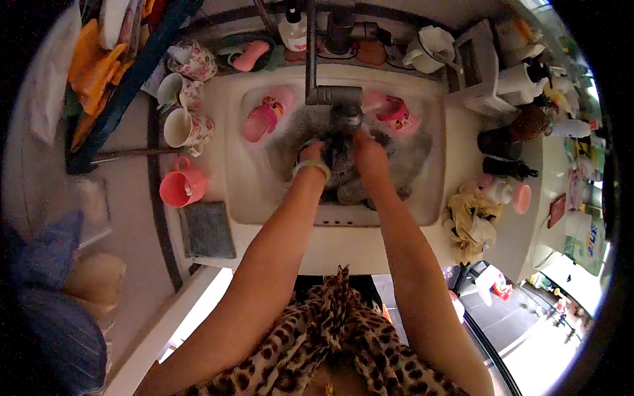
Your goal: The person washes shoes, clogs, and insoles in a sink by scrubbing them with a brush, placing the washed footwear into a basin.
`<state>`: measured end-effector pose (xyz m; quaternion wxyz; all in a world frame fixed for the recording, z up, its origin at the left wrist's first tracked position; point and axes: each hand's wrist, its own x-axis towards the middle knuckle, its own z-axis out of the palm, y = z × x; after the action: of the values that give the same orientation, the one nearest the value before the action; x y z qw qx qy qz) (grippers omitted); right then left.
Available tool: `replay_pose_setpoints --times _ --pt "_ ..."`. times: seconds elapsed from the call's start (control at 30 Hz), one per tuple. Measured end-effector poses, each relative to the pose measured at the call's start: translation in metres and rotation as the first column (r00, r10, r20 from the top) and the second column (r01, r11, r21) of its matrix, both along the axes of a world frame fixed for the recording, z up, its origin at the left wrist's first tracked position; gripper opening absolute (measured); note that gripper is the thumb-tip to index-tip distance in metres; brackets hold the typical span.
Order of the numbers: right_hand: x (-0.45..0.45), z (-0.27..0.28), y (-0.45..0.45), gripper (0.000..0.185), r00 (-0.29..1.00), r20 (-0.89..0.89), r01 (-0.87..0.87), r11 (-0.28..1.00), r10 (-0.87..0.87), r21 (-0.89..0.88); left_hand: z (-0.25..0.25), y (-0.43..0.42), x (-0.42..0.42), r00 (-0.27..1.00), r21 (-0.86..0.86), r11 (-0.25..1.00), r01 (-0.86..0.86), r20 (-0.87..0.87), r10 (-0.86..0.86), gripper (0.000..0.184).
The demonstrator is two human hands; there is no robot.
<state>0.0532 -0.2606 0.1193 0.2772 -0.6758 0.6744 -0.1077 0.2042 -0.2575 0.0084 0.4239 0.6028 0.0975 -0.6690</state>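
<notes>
Both my arms reach into a white sink [234, 191] holding grey, sudsy water. My left hand [310, 153], with a pale bangle at the wrist, is closed on a dark, wet item [338, 150] under the faucet head [347, 117]. Close on its other side, my right hand [371, 158] is closed with its fingers curled inward; what it grips is hidden. A grey, shoe-like item [353, 192] lies in the water nearer me. One pink child's clog [261, 123] rests at the sink's left, and another pink clog [395, 112] at its right.
Floral mugs [188, 127], a pink cup [183, 186] and a grey cloth [207, 230] line the left side. Behind the sink are a pink soap bar [251, 55], a pump bottle [293, 32] and a white pot [430, 49]. A crumpled tan cloth [473, 221] and dark bottles [507, 167] stand right.
</notes>
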Motion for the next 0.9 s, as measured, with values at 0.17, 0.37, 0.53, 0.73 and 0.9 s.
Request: replay_pose_setpoints --times 0.17,0.37,0.53,0.73,0.9 --pt "0.003 0.015 0.061 0.043 0.964 0.234 -0.149 0.985 0.125 0.088 0.053 -0.003 -0.007 0.961 -0.023 0.978 -0.207 -0.191 0.199 0.034" --pt "-0.009 0.031 0.011 0.045 0.965 -0.016 -0.246 0.923 0.263 0.295 0.017 0.007 -0.016 0.913 -0.068 0.964 -0.258 -0.343 0.220 0.043" --pt "0.016 -0.024 0.037 0.044 0.868 0.496 0.002 0.999 -0.027 0.051 0.004 0.009 -0.012 0.935 0.080 0.975 -0.206 -0.279 0.221 0.044" --pt "-0.016 0.051 0.038 0.040 0.952 0.151 -0.292 0.942 0.268 0.166 -0.006 0.009 -0.012 0.925 0.043 0.982 -0.185 -0.331 0.188 0.051" --pt "0.014 -0.037 -0.001 0.037 0.998 -0.025 -0.052 0.973 0.060 0.227 -0.011 -0.002 -0.012 0.903 0.011 0.970 -0.243 -0.362 0.230 0.051"
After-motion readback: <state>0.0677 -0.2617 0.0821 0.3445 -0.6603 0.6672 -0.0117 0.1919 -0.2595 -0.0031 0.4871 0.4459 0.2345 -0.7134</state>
